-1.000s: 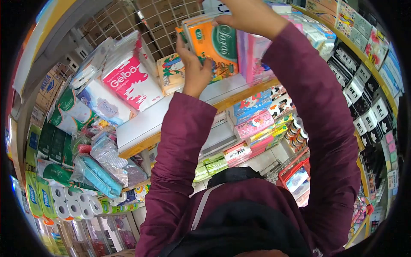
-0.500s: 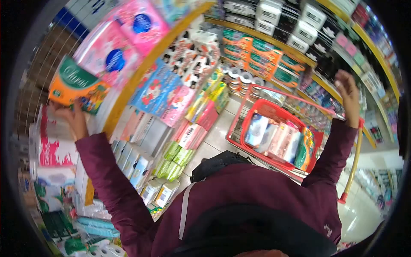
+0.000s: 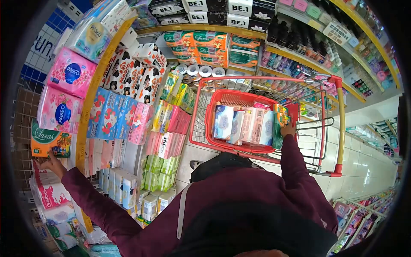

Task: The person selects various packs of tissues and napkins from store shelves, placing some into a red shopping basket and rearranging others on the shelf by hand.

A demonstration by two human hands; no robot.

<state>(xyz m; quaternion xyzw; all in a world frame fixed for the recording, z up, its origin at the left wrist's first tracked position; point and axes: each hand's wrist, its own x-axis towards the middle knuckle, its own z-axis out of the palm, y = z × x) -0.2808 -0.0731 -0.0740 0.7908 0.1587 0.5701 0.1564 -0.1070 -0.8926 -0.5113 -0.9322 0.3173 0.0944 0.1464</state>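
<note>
On the left shelf, my left hand (image 3: 51, 163) grips the lower edge of an orange and green Saras tissue pack (image 3: 45, 140), its thumb on the front and the other fingers partly hidden below. Pink Paseo packs (image 3: 72, 73) sit just above it. My right hand (image 3: 288, 129) is closed on the edge of another orange and green Saras pack (image 3: 278, 119), which stands upright at the right end of a red basket (image 3: 209, 112). Beside that pack, white and pink tissue packs (image 3: 256, 124) stand in a row in the basket.
The basket sits inside a red-framed metal shopping cart (image 3: 322, 141) with a yellow handle (image 3: 341, 128). Stacked tissue packs (image 3: 113, 113) fill the shelves on the left. At the back are more Saras packs (image 3: 209, 40) and BE.1 boxes (image 3: 239, 8). Tiled floor (image 3: 364, 167) shows at right.
My right hand has come down from above the cart's handle side onto the Saras pack in the basket. My left hand stays at the shelf pack. The view has turned.
</note>
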